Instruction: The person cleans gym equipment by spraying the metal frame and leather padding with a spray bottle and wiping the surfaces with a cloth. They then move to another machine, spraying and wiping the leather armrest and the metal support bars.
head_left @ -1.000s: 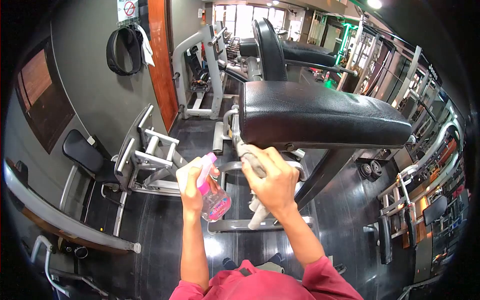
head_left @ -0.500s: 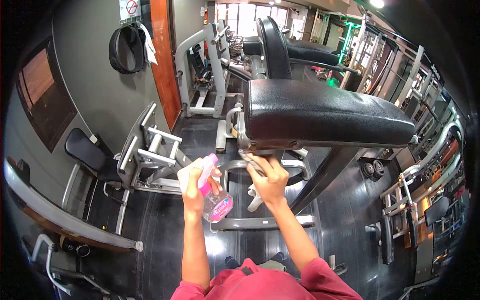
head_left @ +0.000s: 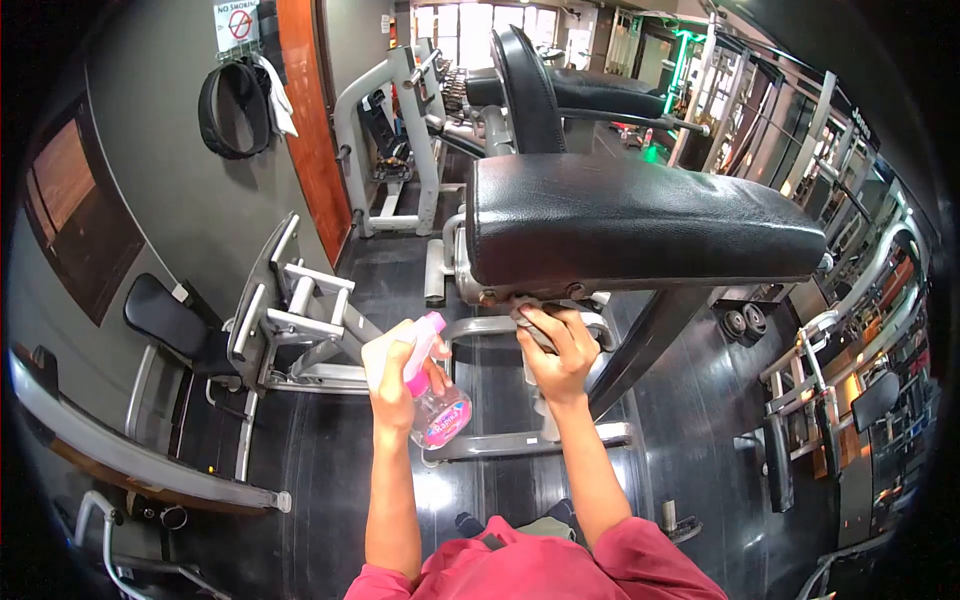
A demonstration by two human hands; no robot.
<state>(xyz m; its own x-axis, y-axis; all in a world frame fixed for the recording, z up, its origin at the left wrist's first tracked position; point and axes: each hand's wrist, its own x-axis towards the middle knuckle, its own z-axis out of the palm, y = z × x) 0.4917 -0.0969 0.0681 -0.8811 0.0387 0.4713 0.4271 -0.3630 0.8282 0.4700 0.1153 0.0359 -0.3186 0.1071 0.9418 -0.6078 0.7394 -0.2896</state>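
Note:
My left hand [head_left: 388,368] is wrapped round the neck of a clear spray bottle [head_left: 443,418] with a pink trigger top and a pink label. The bottle is slightly tilted, left of the machine frame. My right hand [head_left: 564,360] is closed on a greyish cloth [head_left: 524,305], partly hidden by the fingers. It presses the cloth against the underside of a black padded bench [head_left: 630,215], close to the bolts along its lower edge.
A grey floor bar [head_left: 520,443] of the machine runs across in front of my feet. On the left stands another machine with a black seat [head_left: 165,310]. Weight plates [head_left: 745,322] lie on the right. A belt [head_left: 236,110] and white towel [head_left: 277,95] hang on the wall.
My right hand has slid to the right along the pad's underside with the cloth. The left hand still grips the spray bottle, and the view has shifted slightly.

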